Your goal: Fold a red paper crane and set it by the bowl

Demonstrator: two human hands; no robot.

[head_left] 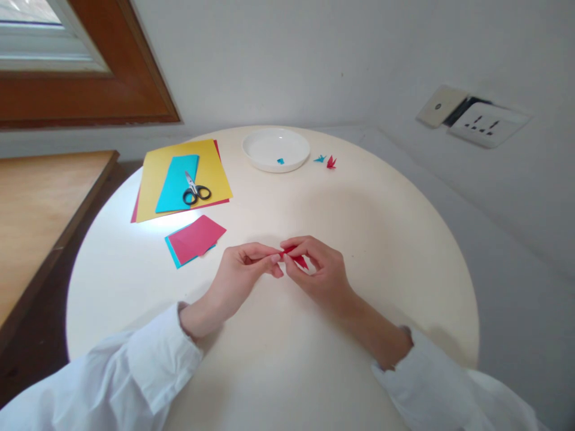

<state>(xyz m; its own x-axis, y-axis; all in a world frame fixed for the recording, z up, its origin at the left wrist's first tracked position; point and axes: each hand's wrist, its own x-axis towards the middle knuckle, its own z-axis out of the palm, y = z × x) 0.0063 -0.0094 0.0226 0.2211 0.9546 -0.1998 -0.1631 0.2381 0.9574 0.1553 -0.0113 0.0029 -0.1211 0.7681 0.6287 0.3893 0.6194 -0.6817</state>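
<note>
Both my hands meet over the middle of the round cream table point(381, 239). My left hand point(245, 269) and my right hand point(317, 266) pinch a small folded piece of red paper point(300, 260) between their fingertips; most of it is hidden by the fingers. Small red and cyan paper squares point(195, 238) lie just left of my left hand.
Farther back on the left lie yellow, red and cyan sheets point(211, 170) with black-handled scissors point(195, 190) on top. A white dish point(276, 149) holds a tiny cyan folded figure point(281, 161). Beside it sit a cyan point(320, 158) and a red folded figure point(331, 162). Wall sockets point(487, 124) are at right.
</note>
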